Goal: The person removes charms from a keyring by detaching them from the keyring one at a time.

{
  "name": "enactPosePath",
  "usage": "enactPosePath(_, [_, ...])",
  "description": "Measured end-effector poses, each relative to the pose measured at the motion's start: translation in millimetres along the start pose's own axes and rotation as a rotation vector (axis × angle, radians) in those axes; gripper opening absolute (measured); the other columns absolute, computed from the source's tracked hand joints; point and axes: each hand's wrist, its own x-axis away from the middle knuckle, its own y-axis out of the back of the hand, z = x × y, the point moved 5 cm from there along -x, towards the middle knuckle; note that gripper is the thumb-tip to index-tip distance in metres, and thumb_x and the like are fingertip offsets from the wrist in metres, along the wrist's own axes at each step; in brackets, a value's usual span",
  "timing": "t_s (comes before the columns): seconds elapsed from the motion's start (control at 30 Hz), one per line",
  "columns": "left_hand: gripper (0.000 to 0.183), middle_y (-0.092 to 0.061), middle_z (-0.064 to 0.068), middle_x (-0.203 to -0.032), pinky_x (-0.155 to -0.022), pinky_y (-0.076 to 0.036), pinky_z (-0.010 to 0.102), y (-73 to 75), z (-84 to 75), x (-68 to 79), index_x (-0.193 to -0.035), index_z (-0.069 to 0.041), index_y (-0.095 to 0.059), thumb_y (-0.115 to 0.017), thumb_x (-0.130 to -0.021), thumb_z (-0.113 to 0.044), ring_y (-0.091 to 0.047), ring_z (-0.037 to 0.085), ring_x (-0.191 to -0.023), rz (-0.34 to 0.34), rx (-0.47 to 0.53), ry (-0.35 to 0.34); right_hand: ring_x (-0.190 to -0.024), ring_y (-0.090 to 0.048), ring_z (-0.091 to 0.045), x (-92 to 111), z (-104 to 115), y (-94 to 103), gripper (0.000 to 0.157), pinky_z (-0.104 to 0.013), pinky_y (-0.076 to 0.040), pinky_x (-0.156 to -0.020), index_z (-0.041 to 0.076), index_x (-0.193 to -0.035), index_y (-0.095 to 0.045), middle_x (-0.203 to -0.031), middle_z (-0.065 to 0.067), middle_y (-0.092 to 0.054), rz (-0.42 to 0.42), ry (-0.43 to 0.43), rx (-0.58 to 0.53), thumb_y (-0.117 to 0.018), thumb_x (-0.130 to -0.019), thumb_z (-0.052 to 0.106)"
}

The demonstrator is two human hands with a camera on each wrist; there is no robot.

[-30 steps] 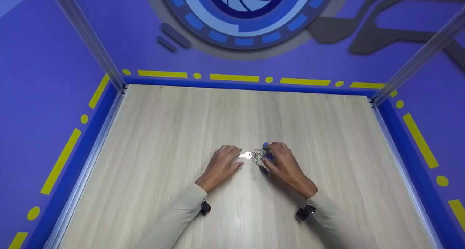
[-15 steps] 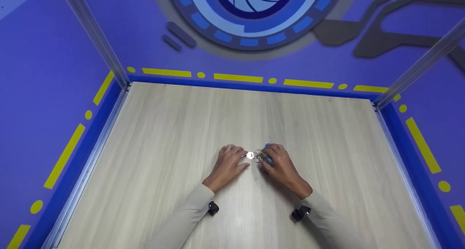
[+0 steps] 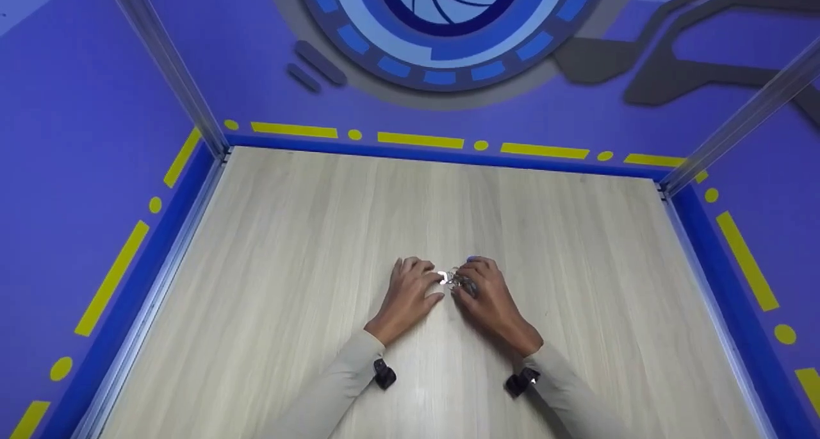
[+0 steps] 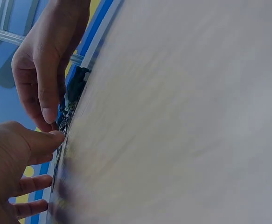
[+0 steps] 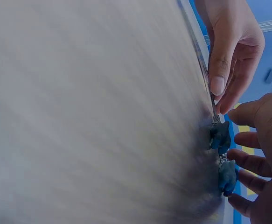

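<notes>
A bunch on metal rings [image 3: 453, 276] lies on the table between my hands, with one silvery key [image 3: 443, 277] pointing left. My left hand [image 3: 406, 295] is at the key, its fingertips over the key's left end and the thumb apart from them. From the right side my right hand [image 3: 490, 298] arches over the rings, fingers spread and slightly bent. Two small blue-grey figure charms [image 5: 227, 176] hang from short chains beneath the right fingers in the right wrist view. A dark charm [image 4: 76, 86] shows beside the right hand in the left wrist view. Some rings are hidden.
The pale wood-grain table [image 3: 307, 234] is bounded by blue walls with yellow marks at the back [image 3: 419, 140] and both sides. Metal posts [image 3: 170, 61] rise at the back corners. A small black wrist camera [image 3: 384, 375] sits on each sleeve.
Both hands have come closer together over the keys. My left fingers now cover more of the key, while my right hand has shifted left and covers more of the rings and charms.
</notes>
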Motion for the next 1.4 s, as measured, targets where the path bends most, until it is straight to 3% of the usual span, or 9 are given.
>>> enactPosePath(0.1, [0.030, -0.073, 0.006, -0.126, -0.114, -0.043, 0.067, -3.2, -1.5, 0.9, -0.117, -0.017, -0.084, -0.089, -0.091, -0.032, -0.060, 0.030, -0.122, -0.018, 0.006, 0.021, -0.124, -0.063, -0.046, 2, 1, -1.7, 0.027, -0.064, -0.049, -0.108, -0.002, -0.111, -0.078, -0.114, -0.017, -0.074, -0.020, 0.013, 0.001, -0.090, -0.088, 0.006])
enactPosePath(0.33, [0.022, -0.074, 0.004, -0.124, -0.114, -0.042, 0.066, -7.7, -3.9, -2.5, -0.109, -0.017, -0.085, -0.090, -0.091, -0.030, -0.060, 0.030, -0.119, -0.054, 0.013, 0.072, -0.119, -0.064, -0.046, 2, 0, -5.4, 0.025, -0.061, -0.050, -0.104, -0.003, -0.106, -0.079, -0.110, -0.017, -0.075, -0.070, 0.045, -0.003, -0.091, -0.084, -0.002])
enactPosePath(0.67, [0.013, -0.075, 0.003, -0.123, -0.114, -0.041, 0.069, -9.5, -9.8, -11.2, -0.106, -0.018, -0.087, -0.086, -0.096, -0.027, -0.060, 0.031, -0.119, -0.039, 0.012, 0.116, -0.119, -0.064, -0.043, -1, 4, -11.4, 0.017, -0.060, -0.050, -0.104, 0.000, -0.098, -0.080, -0.108, -0.015, -0.075, -0.129, -0.004, 0.041, -0.089, -0.084, -0.003])
enactPosePath(1.07, [0.007, -0.074, 0.004, -0.117, -0.107, -0.048, 0.062, -8.3, -18.8, -13.5, -0.103, -0.018, -0.086, -0.085, -0.096, -0.021, -0.062, 0.028, -0.113, -0.040, -0.099, 0.035, -0.122, -0.063, -0.043, 2, 8, -15.0, 0.019, -0.058, -0.049, -0.108, -0.003, -0.101, -0.078, -0.108, -0.016, -0.073, -0.126, -0.090, 0.044, -0.090, -0.086, -0.002])
enactPosePath(1.4, [0.004, -0.074, 0.004, -0.115, -0.107, -0.050, 0.061, -7.7, -19.1, -15.9, -0.098, -0.019, -0.086, -0.085, -0.096, -0.021, -0.063, 0.026, -0.111, -0.057, -0.077, 0.019, -0.127, -0.061, -0.044, -1, 6, -10.3, 0.019, -0.058, -0.048, -0.111, -0.001, -0.092, -0.073, -0.109, -0.018, -0.073, -0.106, -0.171, -0.025, -0.089, -0.085, -0.006])
